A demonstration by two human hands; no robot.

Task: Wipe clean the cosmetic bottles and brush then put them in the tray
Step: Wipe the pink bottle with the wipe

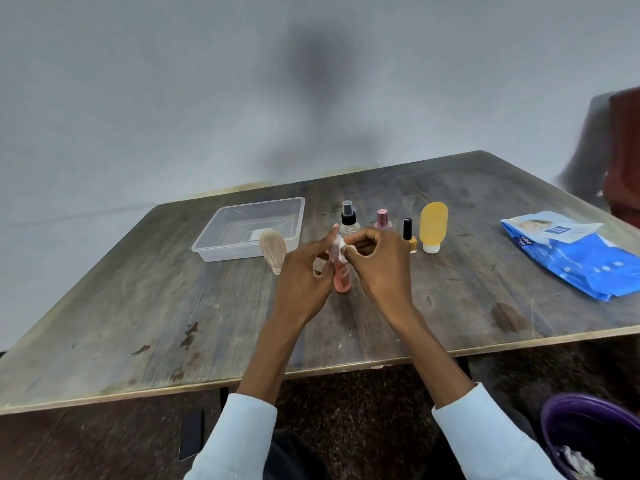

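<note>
Two hands, left [304, 271], right [377, 261], pinch wipe [337, 245] on pink bottle [342, 280] | tray [221, 252] left of fingers, contents unclear | wooden table [173, 323], grey wall [138, 98]

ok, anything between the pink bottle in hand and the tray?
Partly. The brush stands at the tray's near right corner, between the pink bottle and the tray. The left hand is on that side too. Lifting over them, nothing visible blocks the tray's open top.

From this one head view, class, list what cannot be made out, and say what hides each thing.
- Pink bottle: top hidden by the wipe and both hands.
- Spray bottle: base hidden behind the right hand.
- Wipes pack: print too small and blurred to read.
- Purple bin: cut off by the frame's corner.
</note>
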